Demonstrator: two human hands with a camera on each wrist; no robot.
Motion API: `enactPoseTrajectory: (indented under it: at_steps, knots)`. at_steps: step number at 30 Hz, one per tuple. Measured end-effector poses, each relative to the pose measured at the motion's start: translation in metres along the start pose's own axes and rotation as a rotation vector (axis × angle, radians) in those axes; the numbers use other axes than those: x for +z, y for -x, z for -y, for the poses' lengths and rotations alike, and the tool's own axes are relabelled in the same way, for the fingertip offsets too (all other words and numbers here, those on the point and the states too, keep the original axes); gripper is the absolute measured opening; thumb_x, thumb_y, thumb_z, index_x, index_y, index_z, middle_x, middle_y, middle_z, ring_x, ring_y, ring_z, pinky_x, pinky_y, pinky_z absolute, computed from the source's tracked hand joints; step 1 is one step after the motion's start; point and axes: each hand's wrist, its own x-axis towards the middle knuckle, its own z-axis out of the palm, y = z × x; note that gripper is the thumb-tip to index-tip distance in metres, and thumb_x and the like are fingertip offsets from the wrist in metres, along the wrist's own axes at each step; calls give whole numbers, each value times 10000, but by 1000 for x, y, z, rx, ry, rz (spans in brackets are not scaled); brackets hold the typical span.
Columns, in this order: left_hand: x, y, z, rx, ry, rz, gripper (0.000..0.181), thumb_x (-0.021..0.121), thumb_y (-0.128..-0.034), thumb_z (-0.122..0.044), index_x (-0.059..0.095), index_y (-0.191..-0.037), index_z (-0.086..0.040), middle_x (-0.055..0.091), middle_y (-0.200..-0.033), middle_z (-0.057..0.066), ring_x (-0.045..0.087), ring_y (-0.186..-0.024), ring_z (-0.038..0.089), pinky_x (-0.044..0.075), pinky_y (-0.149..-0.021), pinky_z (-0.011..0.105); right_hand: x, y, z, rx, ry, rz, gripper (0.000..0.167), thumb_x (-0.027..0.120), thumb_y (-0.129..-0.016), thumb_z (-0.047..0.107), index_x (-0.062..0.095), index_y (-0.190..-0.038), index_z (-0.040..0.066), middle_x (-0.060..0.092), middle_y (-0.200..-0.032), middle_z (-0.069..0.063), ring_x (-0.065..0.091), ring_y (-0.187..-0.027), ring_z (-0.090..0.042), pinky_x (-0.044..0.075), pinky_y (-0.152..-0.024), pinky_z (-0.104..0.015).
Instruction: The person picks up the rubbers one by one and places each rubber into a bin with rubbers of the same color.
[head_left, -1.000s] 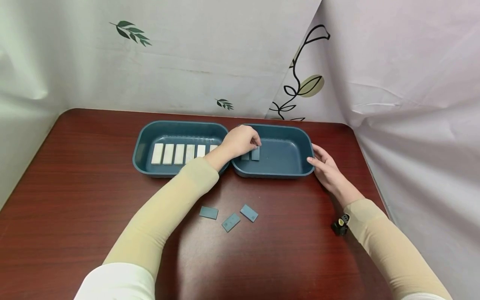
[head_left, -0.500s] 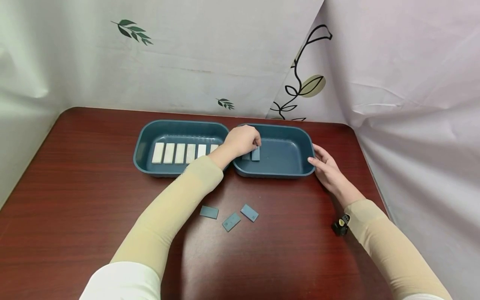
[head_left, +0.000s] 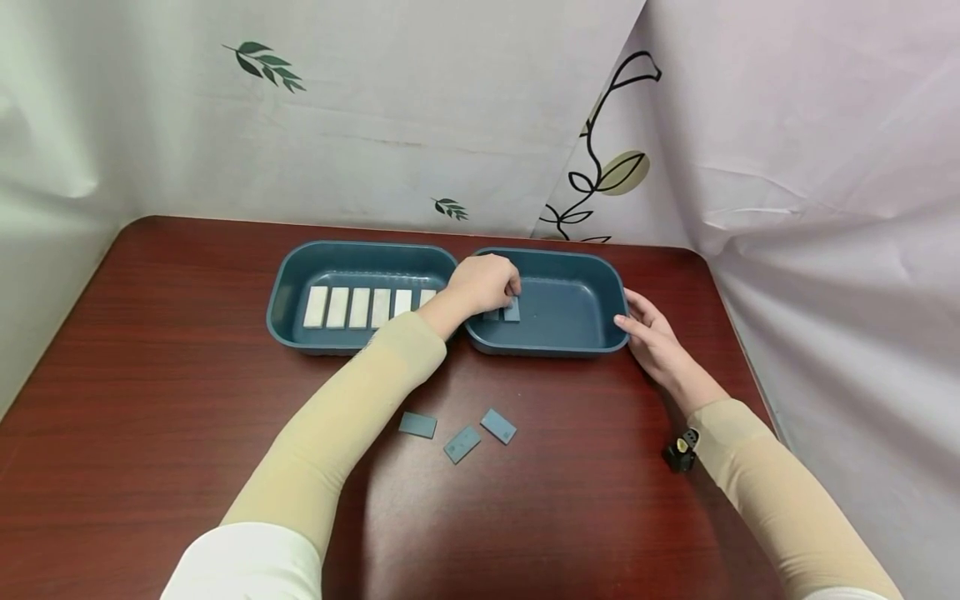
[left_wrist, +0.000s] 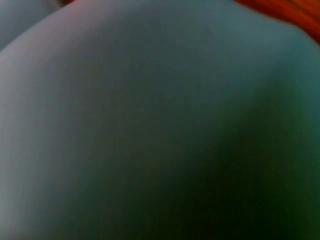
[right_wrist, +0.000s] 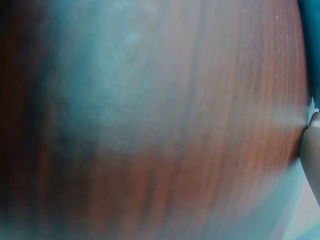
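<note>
Here at the centre of the frame, the left hand (head_left: 483, 282) pinches the far end of a flat, blue-grey rectangular tile (head_left: 512, 313), fingers curled together, the tile's plain near end showing inside a dark blue, round-cornered oblong tray (head_left: 562, 317). Over to the right, the right hand (head_left: 654, 337) grips the tray's end wall, thumb at the rim, fingers outside. Tray floor runs from tile to that wall, while the reddish-brown wood-grain table (head_left: 577, 500) spreads across the lower frame, three loose blue-grey tiles (head_left: 461, 444) lying at lower centre.
</note>
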Motion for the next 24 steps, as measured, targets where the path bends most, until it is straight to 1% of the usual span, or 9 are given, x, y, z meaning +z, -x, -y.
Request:
enactPoseTrajectory:
  at_steps: [4,8,14,24]
  knots:
    - [-2,1,-1,-3,-13,36,264,795,-973,-247,788,-1230,-190,780,-1219,-23,703,-1149,156,561,-1011,380,0,0,0,2,9,-4,412,511,-1080,-27,516,-1445,165,644,-1370,91,621,-1249,-33,521,-1004,-156]
    - [-3,1,-2,-3,-33,57,300,802,-966,-279,780,-1256,-204,765,-1252,-29,688,-1167,155,555,-1019,383,0,0,0,2,11,-5,417,510,-1080,-26,504,-1457,151,643,-1369,91,622,-1246,-35,520,-1005,-156]
    - [-1,0,-2,9,-59,64,321,795,-969,-300,773,-1277,-210,759,-1275,-30,685,-1173,154,555,-1022,378,0,0,0,6,21,-10,413,515,-1079,-16,508,-1458,148,646,-1367,88,620,-1246,-42,514,-1012,-158]
    - [0,0,-2,15,-81,70,356,825,-943,-320,769,-1281,-220,754,-1281,-37,683,-1170,150,557,-1012,370,0,0,0,-1,23,-8,413,510,-1079,-22,517,-1453,155,653,-1361,86,625,-1236,-43,521,-1001,-159]
